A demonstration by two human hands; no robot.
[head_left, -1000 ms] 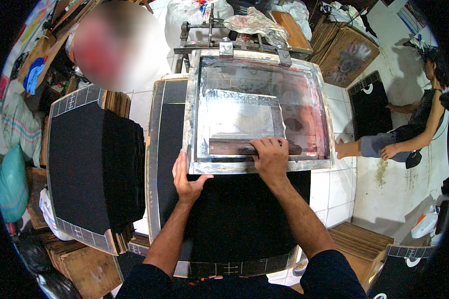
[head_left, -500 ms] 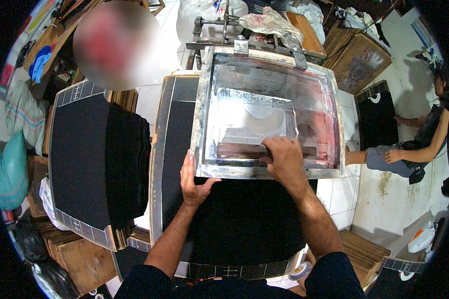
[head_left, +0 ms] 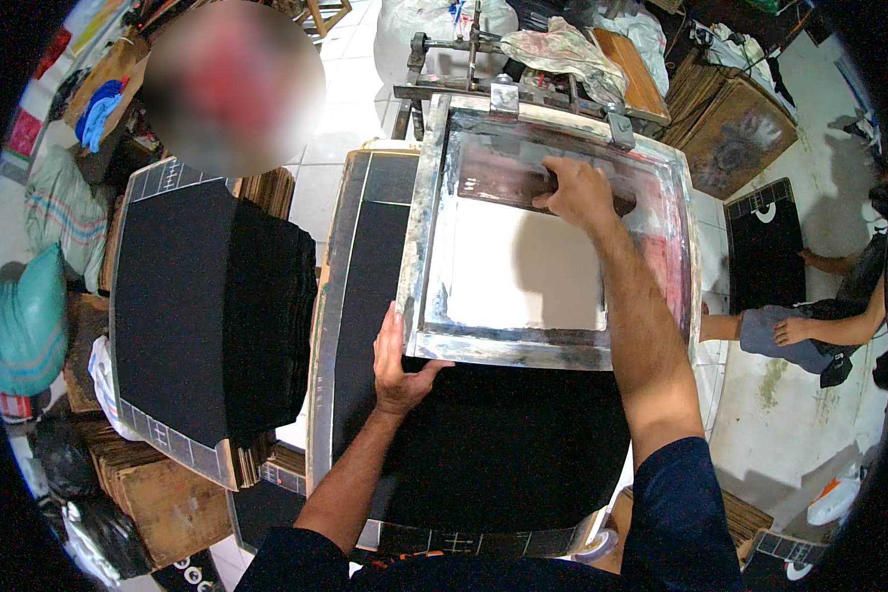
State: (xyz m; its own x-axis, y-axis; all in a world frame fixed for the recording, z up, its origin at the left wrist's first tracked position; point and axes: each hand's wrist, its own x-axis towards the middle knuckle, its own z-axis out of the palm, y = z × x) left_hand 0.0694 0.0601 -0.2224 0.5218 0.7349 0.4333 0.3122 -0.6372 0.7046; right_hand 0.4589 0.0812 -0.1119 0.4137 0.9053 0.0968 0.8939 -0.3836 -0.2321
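A screen-printing frame (head_left: pixel 523 347) lies over black fabric (head_left: pixel 503 444) on a board. At its near left corner, my left hand (head_left: pixel 397 370) grips the rim, fingers along the side and thumb at the front edge. Inside the frame, my right hand (head_left: pixel 582 192) is closed on a dark squeegee (head_left: pixel 498 176) near the far end of the mesh. Between the squeegee and the near rim stretches a pale, whitish square (head_left: pixel 493 261), partly shaded by my arm. Reddish stains mark the mesh on the right. The squeegee's blade is hidden.
Metal clamps (head_left: pixel 504 97) hold the frame's far edge to a hinged rack. Left stands a tall stack of boards with black fabric (head_left: pixel 173 316). At the right sits another person (head_left: pixel 809 331) beside a black printed board (head_left: pixel 765 242). Sacks (head_left: pixel 30 321) line the left wall.
My right hand has pushed the squeegee from the near end of the screen to the far end, and the mesh behind it now looks evenly pale. My left hand keeps its hold on the corner.
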